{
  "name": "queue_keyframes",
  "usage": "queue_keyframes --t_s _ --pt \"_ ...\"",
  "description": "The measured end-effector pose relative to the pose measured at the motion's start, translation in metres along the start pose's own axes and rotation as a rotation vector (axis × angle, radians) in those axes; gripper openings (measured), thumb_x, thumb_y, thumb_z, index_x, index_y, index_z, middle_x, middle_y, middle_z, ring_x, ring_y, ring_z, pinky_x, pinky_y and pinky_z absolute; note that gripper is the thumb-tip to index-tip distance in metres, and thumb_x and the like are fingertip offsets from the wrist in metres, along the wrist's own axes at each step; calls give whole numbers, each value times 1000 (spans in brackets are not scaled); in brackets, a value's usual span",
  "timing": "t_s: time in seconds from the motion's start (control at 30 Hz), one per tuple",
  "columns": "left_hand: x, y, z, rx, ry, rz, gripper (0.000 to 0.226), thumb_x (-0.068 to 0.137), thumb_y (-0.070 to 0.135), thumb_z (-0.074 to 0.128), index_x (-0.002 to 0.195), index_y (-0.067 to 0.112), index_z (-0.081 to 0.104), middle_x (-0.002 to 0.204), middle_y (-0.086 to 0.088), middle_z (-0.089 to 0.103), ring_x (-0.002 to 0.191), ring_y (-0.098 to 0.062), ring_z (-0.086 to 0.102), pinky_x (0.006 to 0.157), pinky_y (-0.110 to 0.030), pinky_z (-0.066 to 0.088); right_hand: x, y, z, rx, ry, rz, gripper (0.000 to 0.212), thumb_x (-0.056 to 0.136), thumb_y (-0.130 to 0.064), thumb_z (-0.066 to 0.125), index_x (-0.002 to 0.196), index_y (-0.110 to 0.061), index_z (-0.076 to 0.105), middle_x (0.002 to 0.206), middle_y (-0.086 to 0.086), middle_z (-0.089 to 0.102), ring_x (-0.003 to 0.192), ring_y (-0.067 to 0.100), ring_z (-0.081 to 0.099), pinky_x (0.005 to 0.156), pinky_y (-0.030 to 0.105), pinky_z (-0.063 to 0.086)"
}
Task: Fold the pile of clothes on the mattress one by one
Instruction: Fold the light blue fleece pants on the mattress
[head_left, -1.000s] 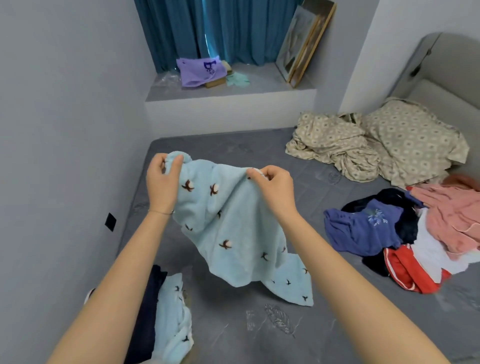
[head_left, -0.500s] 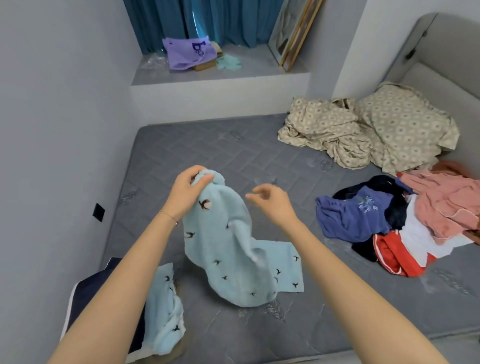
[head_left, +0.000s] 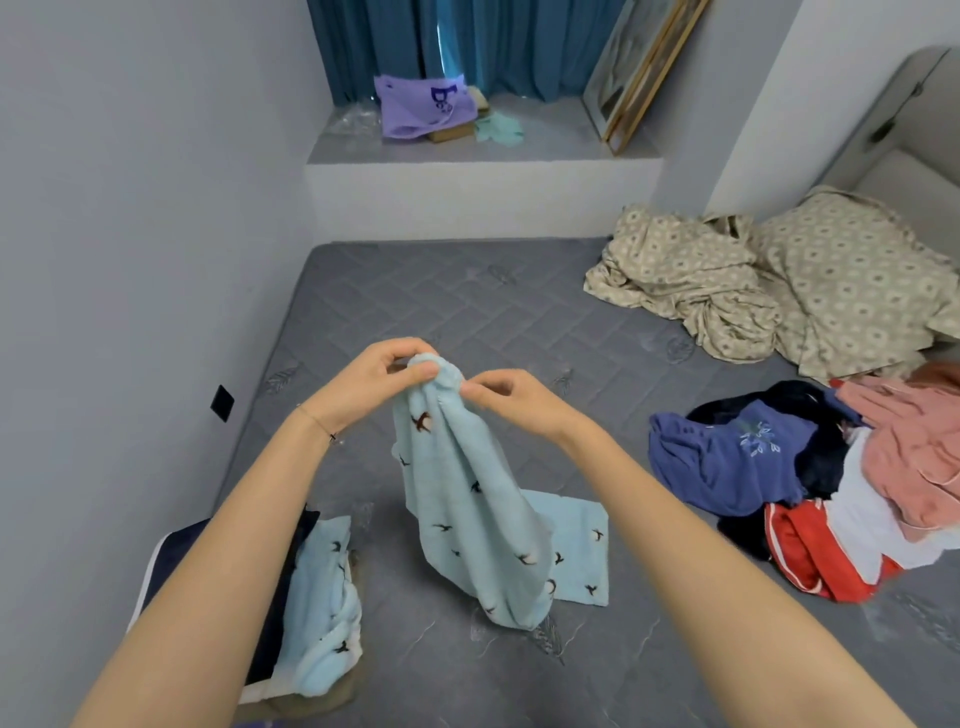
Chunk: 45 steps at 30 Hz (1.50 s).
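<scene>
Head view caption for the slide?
Left hand and right hand pinch the blue bird-print garment, draped onto the grey mattress.

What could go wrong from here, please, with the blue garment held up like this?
The left hand and right hand pinch the garment at one bunched point, so its edges may misalign when folded. Its lower end drapes on the mattress; creases may get folded in. The stack beside the left forearm could be knocked.
</scene>
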<state>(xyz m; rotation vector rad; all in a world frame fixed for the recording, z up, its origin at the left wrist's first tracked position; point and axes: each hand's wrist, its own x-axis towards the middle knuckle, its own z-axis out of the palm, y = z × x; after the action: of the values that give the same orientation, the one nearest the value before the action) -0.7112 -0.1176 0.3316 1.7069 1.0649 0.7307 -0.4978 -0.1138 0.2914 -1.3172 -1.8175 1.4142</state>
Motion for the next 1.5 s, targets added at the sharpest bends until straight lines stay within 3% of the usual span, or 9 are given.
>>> queue_keyframes --t_s 0.2,0.37,0.43,0.67,0.77,0.9,1.03,1.2,1.5 --pt "-1 0 -5 -248 55 31 21 82 41 64 84 20 65 86 7 61 82 -6 56 74 -17 46 4 1 3 39 -37 11 37 93 -37 61 83 -2 54 82 -6 50 65 -4 46 66 9 36" --pt "-1 9 -12 -397 -5 8 21 90 32 59 84 12 59 80 8 59 74 -6 56 69 -18 48 9 -2 7 75 -74 -4 57 92 -41 61 142 -39 34 133 -9 46 117 1 49 101 25 38" --pt "-1 12 -15 -399 -7 9 16 89 23 52 78 16 61 79 6 57 72 -7 55 68 -18 47 11 -8 6 4 -177 -52 48 95 -40 57 140 -37 42 137 -15 46 130 2 40 110 30 33" --pt "1 17 -31 -447 192 99 15 88 34 65 80 21 64 79 10 63 74 -3 59 69 -17 49 12 -10 -4 -20 -128 -46 57 77 -51 70 101 0 62 89 20 60 77 15 50 72 33 40" --pt "4 17 -33 -397 239 110 17 92 30 59 85 15 58 79 11 63 75 -5 58 71 -18 49 13 -3 -8 -206 -100 -29 31 85 -42 68 80 -13 59 68 1 52 65 7 42 65 27 33" --pt "11 25 -26 -485 285 172 18 96 21 48 83 18 61 79 8 65 77 -6 61 74 -20 51 13 14 5 -509 -75 18 26 84 -49 62 91 -25 59 94 2 58 105 18 36 87 35 20" --pt "13 33 -35 -573 333 223 26 98 18 40 83 18 62 82 8 69 82 -6 65 78 -21 53 7 34 19 -494 46 73 21 83 -45 61 88 -26 53 73 -9 51 86 19 46 85 38 31" --pt "11 29 -49 -461 386 199 28 99 24 48 77 27 66 82 8 69 81 -7 64 76 -22 52 5 57 16 -400 40 180 20 91 -28 61 99 -9 59 95 9 65 86 24 55 75 35 38" --pt "14 -34 -55 -121 868 -74 23 97 17 52 75 26 51 76 8 52 71 -2 48 69 -19 43 -2 49 -24 -26 93 274 29 94 -26 60 74 -15 42 64 1 35 56 11 31 49 20 25"
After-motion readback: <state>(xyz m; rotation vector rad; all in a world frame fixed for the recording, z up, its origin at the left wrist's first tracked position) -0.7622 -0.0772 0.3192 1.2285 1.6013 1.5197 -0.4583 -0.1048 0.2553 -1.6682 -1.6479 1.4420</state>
